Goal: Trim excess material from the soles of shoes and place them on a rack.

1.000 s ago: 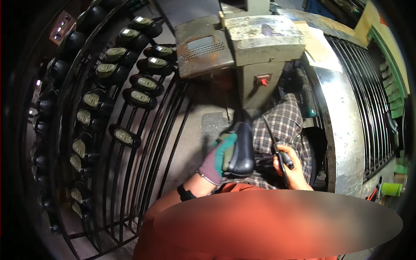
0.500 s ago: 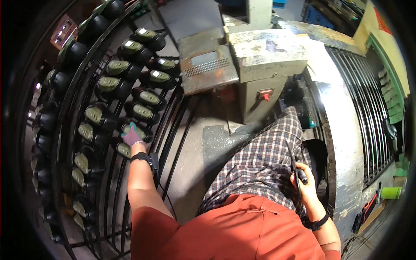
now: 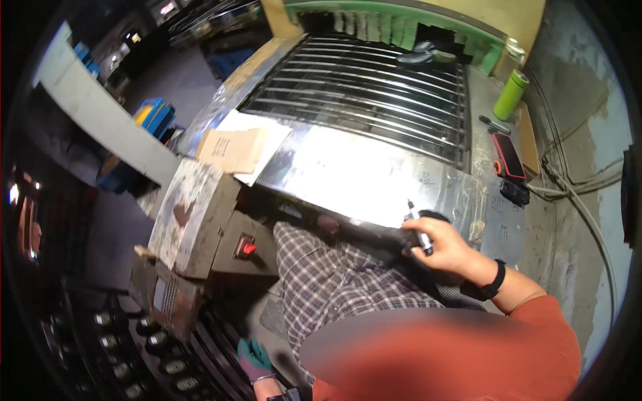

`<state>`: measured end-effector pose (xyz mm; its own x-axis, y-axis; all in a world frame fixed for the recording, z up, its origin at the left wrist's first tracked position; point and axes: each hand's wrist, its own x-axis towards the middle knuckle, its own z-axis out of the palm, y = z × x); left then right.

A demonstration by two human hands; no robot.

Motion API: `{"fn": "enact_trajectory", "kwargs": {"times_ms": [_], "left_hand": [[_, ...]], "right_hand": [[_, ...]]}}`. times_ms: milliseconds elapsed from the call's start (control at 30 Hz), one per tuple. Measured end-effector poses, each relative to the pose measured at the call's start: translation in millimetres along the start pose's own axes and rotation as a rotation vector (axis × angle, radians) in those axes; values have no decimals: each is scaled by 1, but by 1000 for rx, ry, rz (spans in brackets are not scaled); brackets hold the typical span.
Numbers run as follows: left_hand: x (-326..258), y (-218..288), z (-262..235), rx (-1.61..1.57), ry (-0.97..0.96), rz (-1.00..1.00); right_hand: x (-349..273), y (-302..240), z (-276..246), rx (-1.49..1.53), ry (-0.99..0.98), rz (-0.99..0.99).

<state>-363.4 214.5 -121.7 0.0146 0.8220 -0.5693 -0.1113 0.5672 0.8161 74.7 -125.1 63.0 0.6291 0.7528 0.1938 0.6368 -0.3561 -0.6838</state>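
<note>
My right hand (image 3: 447,246) is closed round a slim pen-shaped tool (image 3: 421,230) with a pale body, dark parts and a thin pointed tip. It is held above my lap, at the near edge of a shiny metal table (image 3: 348,170). My left hand (image 3: 254,359), in a green and purple glove, hangs low beside my checked apron (image 3: 328,267). Its fingers look loosely apart, and no object shows in them. Near it, at the lower left, a dark rack holds several black shoes (image 3: 175,366) with pale patches on their upturned undersides.
Metal bars (image 3: 374,87) span the table's far part, with a dark shoe (image 3: 416,55) on them. A brown paper sheet (image 3: 231,148) lies at the left. A grey machine box (image 3: 184,214) has a red switch (image 3: 249,248). A green bottle (image 3: 511,95) and red-edged phone (image 3: 508,157) are at right.
My view has swung right, toward the metal table. My left hand has come away from a shoe on the rack. My right hand has risen from beside my lap with the pen-shaped tool.
</note>
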Motion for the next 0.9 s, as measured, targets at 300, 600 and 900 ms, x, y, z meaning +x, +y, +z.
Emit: {"fn": "enact_trajectory", "kwargs": {"times_ms": [300,600,900], "left_hand": [[-123,114,448,785,-1077,986],[-150,-2,781,1263,-1197,1615],[-189,-74,1001,1417,-990,1908]], "right_hand": [[-56,89,-89,-375,260,354],[-102,134,-88,-435,316,324],[-158,166,-46,88,419,334]]}}
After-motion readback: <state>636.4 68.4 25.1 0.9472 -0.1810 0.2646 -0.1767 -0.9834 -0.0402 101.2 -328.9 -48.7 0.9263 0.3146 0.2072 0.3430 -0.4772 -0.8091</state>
